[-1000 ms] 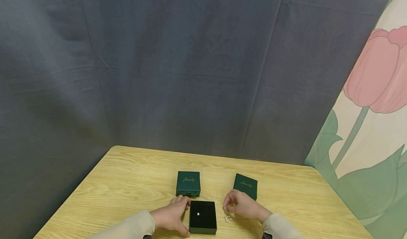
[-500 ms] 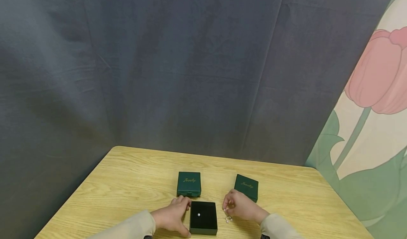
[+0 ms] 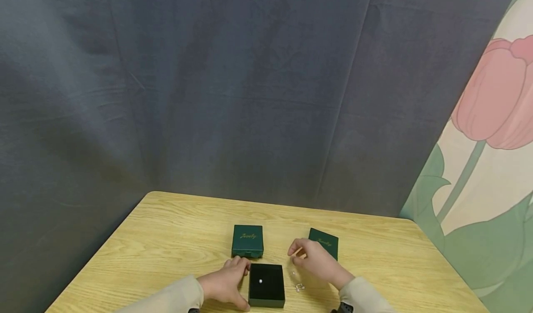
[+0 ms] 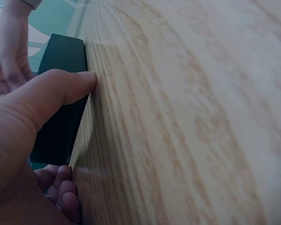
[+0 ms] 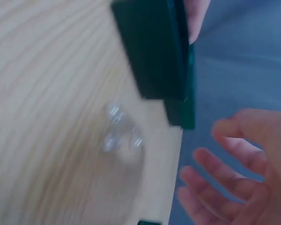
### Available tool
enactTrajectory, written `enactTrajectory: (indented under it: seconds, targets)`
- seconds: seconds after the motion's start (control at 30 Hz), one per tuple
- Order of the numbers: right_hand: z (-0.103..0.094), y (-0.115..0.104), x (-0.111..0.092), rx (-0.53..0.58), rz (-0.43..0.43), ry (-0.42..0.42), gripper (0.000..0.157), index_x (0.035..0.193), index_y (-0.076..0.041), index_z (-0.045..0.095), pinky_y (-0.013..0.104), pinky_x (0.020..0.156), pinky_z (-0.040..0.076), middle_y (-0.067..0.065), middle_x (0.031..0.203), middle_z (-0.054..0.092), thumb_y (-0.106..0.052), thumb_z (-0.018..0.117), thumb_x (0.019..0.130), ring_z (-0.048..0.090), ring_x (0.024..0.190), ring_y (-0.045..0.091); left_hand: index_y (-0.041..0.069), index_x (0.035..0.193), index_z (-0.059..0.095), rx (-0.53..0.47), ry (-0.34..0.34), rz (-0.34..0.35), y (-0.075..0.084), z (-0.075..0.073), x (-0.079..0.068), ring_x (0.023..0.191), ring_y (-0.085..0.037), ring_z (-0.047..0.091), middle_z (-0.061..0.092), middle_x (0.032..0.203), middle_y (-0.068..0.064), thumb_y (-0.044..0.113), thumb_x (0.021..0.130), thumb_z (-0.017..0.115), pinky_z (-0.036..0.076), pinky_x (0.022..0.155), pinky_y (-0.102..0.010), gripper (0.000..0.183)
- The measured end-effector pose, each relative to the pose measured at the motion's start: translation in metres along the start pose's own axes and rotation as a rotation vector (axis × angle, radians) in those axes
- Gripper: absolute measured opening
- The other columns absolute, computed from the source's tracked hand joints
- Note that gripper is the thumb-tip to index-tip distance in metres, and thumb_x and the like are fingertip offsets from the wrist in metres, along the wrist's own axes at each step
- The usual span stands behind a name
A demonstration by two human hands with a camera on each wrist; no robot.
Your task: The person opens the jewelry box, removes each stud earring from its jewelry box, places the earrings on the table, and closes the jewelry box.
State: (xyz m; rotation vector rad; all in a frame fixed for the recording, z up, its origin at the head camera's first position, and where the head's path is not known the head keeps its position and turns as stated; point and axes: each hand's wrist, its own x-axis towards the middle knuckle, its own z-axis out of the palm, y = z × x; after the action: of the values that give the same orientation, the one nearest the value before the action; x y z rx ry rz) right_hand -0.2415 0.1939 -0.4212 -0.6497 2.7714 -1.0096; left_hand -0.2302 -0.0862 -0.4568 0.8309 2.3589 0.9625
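My left hand (image 3: pixel 226 283) holds the left side of an open jewelry box (image 3: pixel 267 302), thumb at its near corner and fingers at its far corner. The box is dark green with a black insert, on which one pearl (image 3: pixel 260 281) sits. In the left wrist view the thumb (image 4: pixel 79 85) lies against the box wall. My right hand (image 3: pixel 318 259) is above the table to the right, fingers loosely bent and apart, with nothing visible between them. Below it lie small silvery earrings (image 3: pixel 299 287), blurred in the right wrist view, and a faint blurred pearl (image 3: pixel 293 273).
A closed green jewelry box (image 3: pixel 247 240) with gold lettering stands behind the open one. A green lid (image 3: pixel 329 240) with similar lettering lies behind my right hand, partly covered by it. The wooden table (image 3: pixel 187 220) ends at a dark curtain (image 3: pixel 250 118).
My right hand has lifted and moved slightly away from the earrings, its fingertips leaving the small pearl they were touching. The left hand and the box have stayed in place.
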Motion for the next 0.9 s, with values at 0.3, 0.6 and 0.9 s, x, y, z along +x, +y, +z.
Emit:
enactTrajectory:
  seconds: [0.3, 0.6, 0.9]
  targets:
    - [0.017, -0.032, 0.006, 0.092, -0.020, 0.025, 0.007, 0.094, -0.010, 0.065, 0.044, 0.079, 0.050, 0.000, 0.102, 0.063, -0.017, 0.066, 0.091, 0.061, 0.097, 0.026, 0.016, 0.121, 0.044, 0.031, 0.022, -0.007, 0.003, 0.000, 0.000, 0.091, -0.012, 0.035, 0.040, 0.104, 0.002, 0.027, 0.071, 0.084, 0.038, 0.079, -0.026, 0.065]
    - [0.040, -0.042, 0.011, -0.019, -0.091, -0.116, 0.009, 0.091, -0.024, 0.067, 0.033, 0.086, 0.050, -0.012, 0.097, 0.058, -0.024, 0.073, 0.085, 0.058, 0.098, 0.012, 0.015, 0.122, 0.044, 0.079, 0.032, -0.003, 0.004, 0.001, -0.001, 0.091, -0.011, 0.036, 0.040, 0.103, 0.003, 0.030, 0.070, 0.083, 0.039, 0.081, -0.026, 0.066]
    - [0.051, -0.043, 0.011, -0.163, -0.112, -0.136, 0.013, 0.087, -0.026, 0.066, 0.022, 0.072, 0.047, -0.013, 0.095, 0.058, -0.023, 0.077, 0.081, 0.052, 0.082, 0.001, 0.016, 0.120, 0.044, 0.046, 0.019, -0.005, 0.002, 0.001, 0.000, 0.090, -0.012, 0.034, 0.040, 0.102, 0.002, 0.029, 0.071, 0.083, 0.038, 0.080, -0.026, 0.064]
